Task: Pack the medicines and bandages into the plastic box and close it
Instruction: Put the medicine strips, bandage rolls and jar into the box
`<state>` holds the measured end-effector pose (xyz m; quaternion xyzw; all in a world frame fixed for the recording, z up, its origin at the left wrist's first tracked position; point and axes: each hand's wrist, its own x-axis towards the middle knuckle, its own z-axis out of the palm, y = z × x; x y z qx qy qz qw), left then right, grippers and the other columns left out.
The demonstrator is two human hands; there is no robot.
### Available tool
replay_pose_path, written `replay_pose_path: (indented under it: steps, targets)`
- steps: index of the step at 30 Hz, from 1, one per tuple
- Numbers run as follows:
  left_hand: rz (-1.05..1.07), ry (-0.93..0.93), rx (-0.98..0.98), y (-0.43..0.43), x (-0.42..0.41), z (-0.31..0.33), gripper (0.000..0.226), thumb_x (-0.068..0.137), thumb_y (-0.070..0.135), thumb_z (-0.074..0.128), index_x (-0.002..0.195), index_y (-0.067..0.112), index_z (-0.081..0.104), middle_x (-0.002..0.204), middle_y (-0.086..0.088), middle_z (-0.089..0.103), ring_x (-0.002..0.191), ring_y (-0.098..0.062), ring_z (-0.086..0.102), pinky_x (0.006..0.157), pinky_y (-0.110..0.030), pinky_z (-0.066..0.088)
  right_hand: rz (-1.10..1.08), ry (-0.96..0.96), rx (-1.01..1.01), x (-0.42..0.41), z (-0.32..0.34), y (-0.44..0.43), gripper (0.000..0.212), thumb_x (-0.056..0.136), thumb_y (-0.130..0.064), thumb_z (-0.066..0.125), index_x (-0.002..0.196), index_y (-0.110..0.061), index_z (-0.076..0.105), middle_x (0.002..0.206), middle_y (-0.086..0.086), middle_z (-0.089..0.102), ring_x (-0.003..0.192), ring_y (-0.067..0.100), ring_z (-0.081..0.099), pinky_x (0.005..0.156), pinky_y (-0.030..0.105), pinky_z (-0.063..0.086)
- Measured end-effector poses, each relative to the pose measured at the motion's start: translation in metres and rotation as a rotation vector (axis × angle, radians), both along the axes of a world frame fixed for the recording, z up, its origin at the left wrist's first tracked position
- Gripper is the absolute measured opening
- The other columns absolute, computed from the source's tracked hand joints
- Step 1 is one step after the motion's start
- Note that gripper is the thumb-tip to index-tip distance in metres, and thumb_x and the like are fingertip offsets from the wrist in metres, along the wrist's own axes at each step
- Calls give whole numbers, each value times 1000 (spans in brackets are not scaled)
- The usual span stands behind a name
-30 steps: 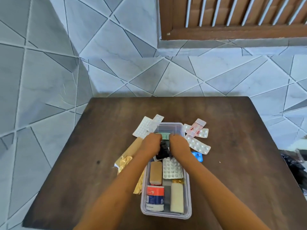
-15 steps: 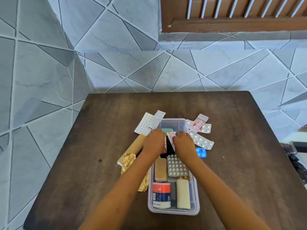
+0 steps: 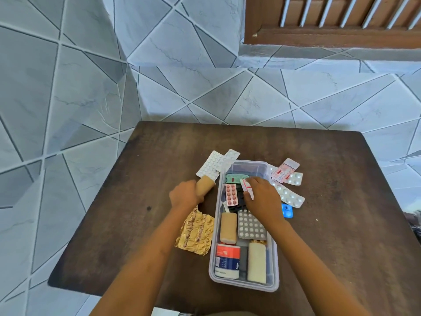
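The clear plastic box (image 3: 274,267) lies open on the dark wooden table (image 3: 341,224), holding bandage rolls, a red-and-blue tub (image 3: 227,258) and blister packs. My left hand (image 3: 185,196) grips a tan bandage roll (image 3: 205,187) on the table just left of the box. Over the box's far half, my right hand (image 3: 262,197) pinches a small red-and-white blister strip (image 3: 247,187). A pink pill strip (image 3: 231,194) rests inside beside it. No lid is visible.
A gold foil strip (image 3: 196,233) lies left of the box. White blister packs (image 3: 210,166) sit at the far left corner; more packs (image 3: 288,195) and a blue one (image 3: 287,210) lie to the right. Tiled walls close the far side and left.
My left hand left the box, moved left and closed on the tan bandage roll. My right hand stayed over the box holding the red-and-white strip. The camera tilted.
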<state>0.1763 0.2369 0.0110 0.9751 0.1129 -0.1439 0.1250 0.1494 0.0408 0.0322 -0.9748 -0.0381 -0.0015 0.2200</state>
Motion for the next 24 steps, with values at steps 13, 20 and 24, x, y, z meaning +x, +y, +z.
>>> replay_pose_path:
  steps: [13,20,24]
  targets:
    - [-546,-200,84,-101,34,49,35,86,25,60,121,19,60,118,-7,61,108,-28,62,86,-38,51,-81,109,68,-16,-12,-42,60,91,-12,47,144,-6,21,153,12,27,142,24,27,116,31,24]
    - [-618,-231,122,-116,50,8,26,94,15,48,116,13,61,121,-8,64,110,-25,62,89,-34,50,-70,59,134,-24,-20,-45,56,93,-12,44,145,-8,21,152,9,31,140,22,31,113,30,29]
    - [-652,-226,-43,-111,56,5,32,89,9,51,120,14,55,126,-9,60,113,-27,57,91,-35,46,-58,59,125,-24,-24,-46,57,94,-13,43,145,-8,18,154,10,27,141,22,28,115,29,26]
